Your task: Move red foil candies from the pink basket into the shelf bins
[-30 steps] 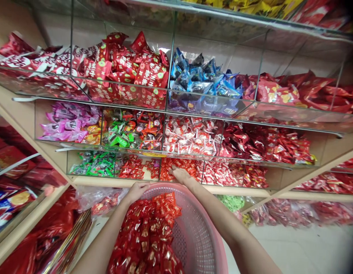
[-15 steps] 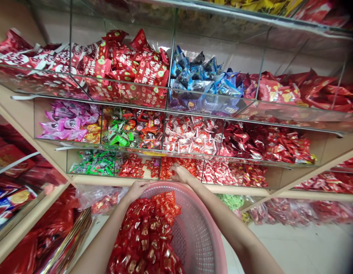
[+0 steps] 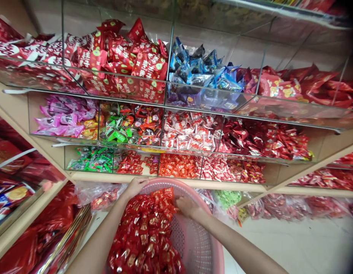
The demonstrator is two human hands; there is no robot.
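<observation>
A pink plastic basket (image 3: pixel 199 243) full of small red wrapped candies (image 3: pixel 144 236) is tilted up against the shelf front. My left hand (image 3: pixel 135 187) grips the basket's far rim, fingers curled over it. My right hand (image 3: pixel 186 205) is inside the basket at the top of the candy heap, fingers bent down onto the red wrappers; I cannot make out whether any are in its grasp. Just above the rim is the bottom shelf's bin of red-orange candies (image 3: pixel 179 166).
Clear-walled bins fill three shelf rows: green candies (image 3: pixel 92 160), purple ones (image 3: pixel 64 120), white-red ones (image 3: pixel 190 135), blue packs (image 3: pixel 202 76), large red packs (image 3: pixel 127 61). Bagged sweets (image 3: pixel 103 198) lie under the shelf. A side rack (image 3: pixel 13 190) stands at left, pale floor (image 3: pixel 293 239) at right.
My right hand has come back out of the red-orange candy bin and down into the basket. The view has tipped slightly lower. The left hand stays on the rim.
</observation>
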